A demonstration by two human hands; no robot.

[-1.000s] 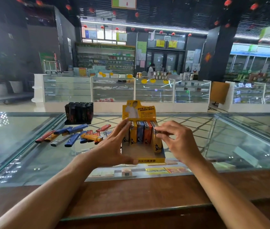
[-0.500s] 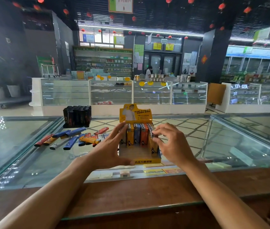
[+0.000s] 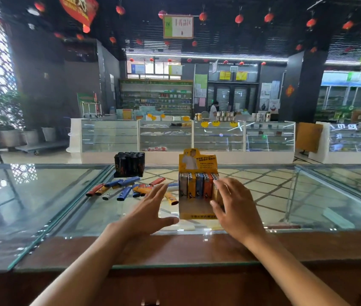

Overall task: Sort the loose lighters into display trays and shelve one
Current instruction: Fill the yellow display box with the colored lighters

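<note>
The yellow display tray (image 3: 197,208) stood on the glass counter (image 3: 307,206) dead ahead at twelve o'clock, its front row of upright lighters (image 3: 199,186) packed side by side. The right hand (image 3: 234,206) lay against the tray's three o'clock flank, fingers nearly straight, tips by the end lighter and thumb on the front wall. It was touching rather than wrapping, likely to brace the tray and keep the row square.

The left hand (image 3: 151,208) was open with fingers spread, holding nothing. It lay at the tray's nine o'clock, thumb near the front corner, pointing towards the loose lighters (image 3: 128,188) scattered at ten o'clock — probably headed for the next one. A black tray (image 3: 129,164), already full, sat beyond them at eleven o'clock.

Sorting looked partly done, and shelving had not begun.

For room, bare glass ran wide at three o'clock. At six o'clock the wooden ledge (image 3: 197,248) bordered the glass just behind the tray, and a slanted seam (image 3: 65,206) crossed the glass at nine o'clock — worth minding when sliding anything.
</note>
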